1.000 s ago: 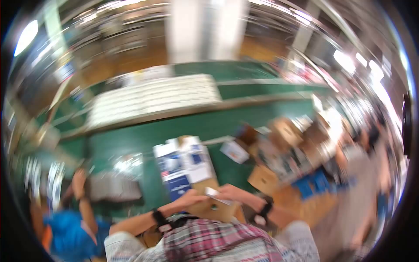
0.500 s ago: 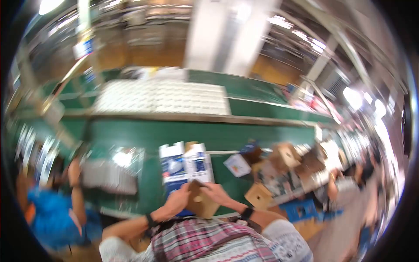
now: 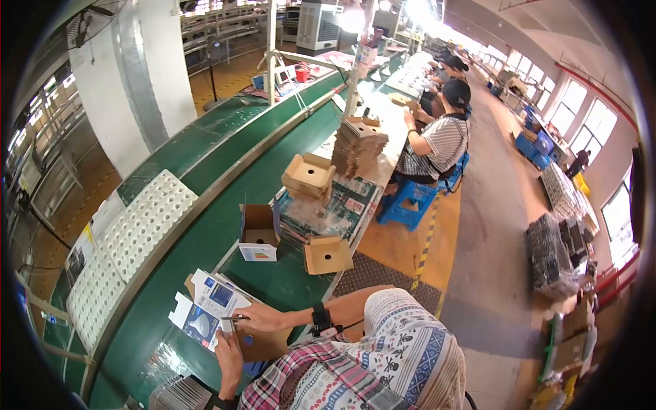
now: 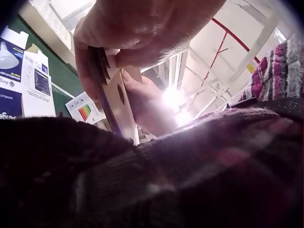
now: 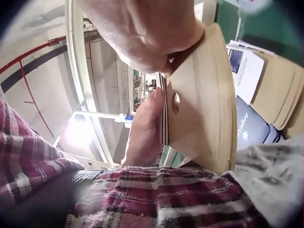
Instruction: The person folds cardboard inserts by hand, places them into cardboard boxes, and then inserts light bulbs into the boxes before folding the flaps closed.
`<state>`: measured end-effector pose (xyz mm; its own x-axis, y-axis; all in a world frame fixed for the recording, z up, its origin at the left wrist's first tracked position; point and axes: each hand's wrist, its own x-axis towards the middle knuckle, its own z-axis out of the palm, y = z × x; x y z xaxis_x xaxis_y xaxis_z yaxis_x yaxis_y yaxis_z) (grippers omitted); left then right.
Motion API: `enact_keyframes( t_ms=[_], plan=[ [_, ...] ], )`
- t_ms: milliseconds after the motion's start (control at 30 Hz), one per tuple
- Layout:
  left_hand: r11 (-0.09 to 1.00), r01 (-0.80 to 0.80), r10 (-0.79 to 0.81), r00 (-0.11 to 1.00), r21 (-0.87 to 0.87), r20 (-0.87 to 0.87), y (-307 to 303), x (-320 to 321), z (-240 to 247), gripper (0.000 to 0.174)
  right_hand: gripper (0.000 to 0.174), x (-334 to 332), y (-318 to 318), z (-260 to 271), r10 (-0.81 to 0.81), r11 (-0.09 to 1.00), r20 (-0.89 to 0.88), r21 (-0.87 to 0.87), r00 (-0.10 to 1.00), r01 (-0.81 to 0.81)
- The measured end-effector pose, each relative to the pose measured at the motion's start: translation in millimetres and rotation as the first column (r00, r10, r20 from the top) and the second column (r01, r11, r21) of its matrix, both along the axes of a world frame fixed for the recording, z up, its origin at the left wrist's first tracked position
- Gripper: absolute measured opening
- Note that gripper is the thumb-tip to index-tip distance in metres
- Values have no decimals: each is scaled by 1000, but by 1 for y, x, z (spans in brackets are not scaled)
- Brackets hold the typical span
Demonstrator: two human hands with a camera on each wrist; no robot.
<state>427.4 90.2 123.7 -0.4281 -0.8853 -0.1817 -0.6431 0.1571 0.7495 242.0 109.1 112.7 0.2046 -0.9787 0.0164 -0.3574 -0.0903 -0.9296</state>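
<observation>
Cartons (image 3: 203, 320) on bench (image 3: 147, 311), just beyond cardboard insert (image 3: 263, 346)

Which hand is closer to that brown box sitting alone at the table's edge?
Right. The right hand is nearer, a gap away from the brown box; the left hand is farther off, on the right hand's other side.

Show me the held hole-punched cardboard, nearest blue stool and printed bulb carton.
Held hole-punched cardboard (image 5: 204, 102): right wrist view, face beside the hole.
Nearest blue stool (image 3: 421, 194): head view, side.
Printed bulb carton (image 3: 200, 323): head view, bulb picture.
</observation>
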Motion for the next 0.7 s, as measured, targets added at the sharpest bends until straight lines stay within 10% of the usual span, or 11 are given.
enact_keyframes(
  t_ms=[133,233,333,367,467,567,633,700],
  plan=[
    [958,81,52,894,275,-445,-5,-13,23,37,29,-11,-7,-19,-70,995,-91,-78,993,63],
    [952,219,-134,928,216,-349,-15,-13,21,36,29,-23,-5,4,-18,996,-92,-90,996,10],
    [889,104,152,852,446,-501,-20,-6,3,42,36,-44,0,31,-66,994,50,-78,997,70],
    [843,38,303,791,537,-531,-25,2,-13,43,39,-58,-6,5,-126,931,4,-345,992,119],
    [784,-149,517,694,602,-501,-23,2,1,43,57,-77,11,-5,-312,917,616,396,723,58],
    [803,-88,473,696,589,-541,-17,-5,-8,42,46,-57,18,-23,-319,875,700,477,639,-86],
    [764,-61,529,631,642,-568,-5,-26,9,47,38,-52,12,-32,-298,931,286,299,911,211],
    [825,-18,443,640,565,-628,2,-38,-3,53,32,-44,7,-37,-348,929,-66,105,935,354]
  ],
)
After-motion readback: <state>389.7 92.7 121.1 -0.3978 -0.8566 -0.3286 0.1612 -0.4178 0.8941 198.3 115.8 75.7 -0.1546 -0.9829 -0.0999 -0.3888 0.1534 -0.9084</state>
